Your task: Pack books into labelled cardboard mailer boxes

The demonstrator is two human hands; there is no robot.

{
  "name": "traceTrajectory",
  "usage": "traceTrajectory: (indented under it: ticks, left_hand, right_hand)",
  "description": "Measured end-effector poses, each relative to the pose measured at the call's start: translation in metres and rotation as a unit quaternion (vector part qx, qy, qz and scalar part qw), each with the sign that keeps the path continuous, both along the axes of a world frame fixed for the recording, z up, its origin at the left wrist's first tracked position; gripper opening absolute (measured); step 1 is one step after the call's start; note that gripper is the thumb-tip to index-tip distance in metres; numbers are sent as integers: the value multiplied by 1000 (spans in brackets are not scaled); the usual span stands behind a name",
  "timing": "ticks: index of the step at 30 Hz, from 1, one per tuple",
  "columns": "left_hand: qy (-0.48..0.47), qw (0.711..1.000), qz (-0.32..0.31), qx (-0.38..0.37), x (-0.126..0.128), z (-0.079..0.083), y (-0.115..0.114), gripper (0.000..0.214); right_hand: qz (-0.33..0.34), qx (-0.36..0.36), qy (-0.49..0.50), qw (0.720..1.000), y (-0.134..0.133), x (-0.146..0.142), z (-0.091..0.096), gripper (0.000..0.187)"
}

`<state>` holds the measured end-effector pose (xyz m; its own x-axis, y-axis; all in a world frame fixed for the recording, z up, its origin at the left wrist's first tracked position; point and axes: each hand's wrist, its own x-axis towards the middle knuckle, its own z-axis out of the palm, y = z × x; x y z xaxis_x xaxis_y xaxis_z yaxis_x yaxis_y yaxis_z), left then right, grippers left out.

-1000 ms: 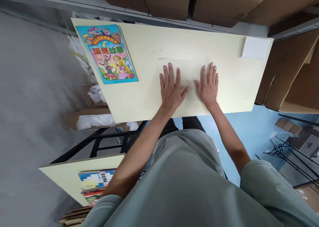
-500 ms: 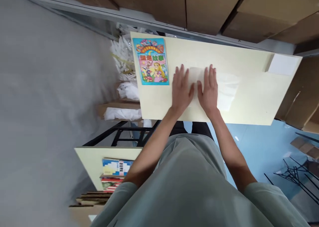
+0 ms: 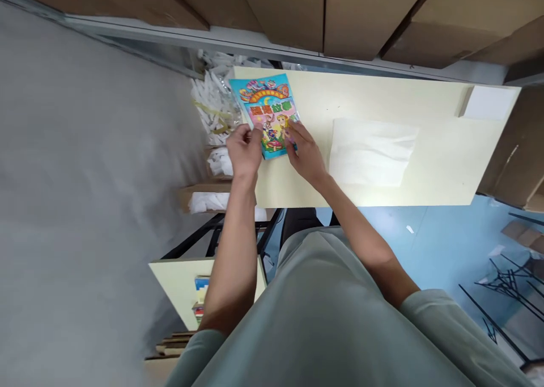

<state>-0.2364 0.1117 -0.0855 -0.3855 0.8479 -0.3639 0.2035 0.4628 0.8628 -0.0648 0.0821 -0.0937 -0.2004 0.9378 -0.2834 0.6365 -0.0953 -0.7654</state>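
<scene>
A colourful picture book (image 3: 266, 106) lies at the left end of the pale yellow table (image 3: 433, 166). My left hand (image 3: 245, 150) grips its near left corner with curled fingers. My right hand (image 3: 304, 152) pinches its near right corner. Right of my hands, a flat clear plastic sheet or bag (image 3: 369, 151) rests on the tabletop, untouched.
A white pad (image 3: 488, 102) sits at the table's far right corner. Cardboard boxes (image 3: 352, 13) line the shelf behind. White bags (image 3: 212, 115) are piled left of the table. A lower table with stacked books (image 3: 199, 293) stands near my left side.
Both hands left the clear plastic sheet in the middle of the table, moved left and took hold of the picture book's near corners. The book is now turned slightly.
</scene>
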Motion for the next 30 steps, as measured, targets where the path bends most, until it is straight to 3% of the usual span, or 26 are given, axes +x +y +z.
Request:
traceTrajectory:
  ticks: [4,7,9,12,15,18,21,24,28,30]
  left_hand:
    - [-120,989,-70,41,30,72,-17,34]
    - [-168,978,-124,27,65,97,-35,41]
    - [-160,975,-154,3,100,92,-48,44]
    - [-147,972,-181,-5,161,63,-71,44]
    - [-129,969,-208,-12,215,30,-94,37]
    - [-93,969,-230,-20,246,6,-108,25]
    - [-54,971,-233,-14,257,-10,-112,16]
    - [-22,972,-232,-20,261,-12,-111,14]
    - [45,967,-250,-24,252,2,-107,19]
    - [98,971,-217,-22,236,9,-102,26]
  right_hand:
    - [-102,6,49,994,0,48,21,74]
    - [-191,10,117,974,-21,107,51,72]
    - [-237,9,136,962,-44,151,68,68]
    - [-306,11,124,944,-85,210,76,62]
    - [-368,8,80,926,-115,251,61,60]
    - [-401,-1,37,916,-129,273,36,61]
    - [-407,-10,13,913,-131,282,14,61]
    - [-394,-11,-16,919,-129,285,3,55]
    - [-351,-3,-103,931,-130,286,13,40]
    - [-334,19,-137,932,-132,283,23,35]
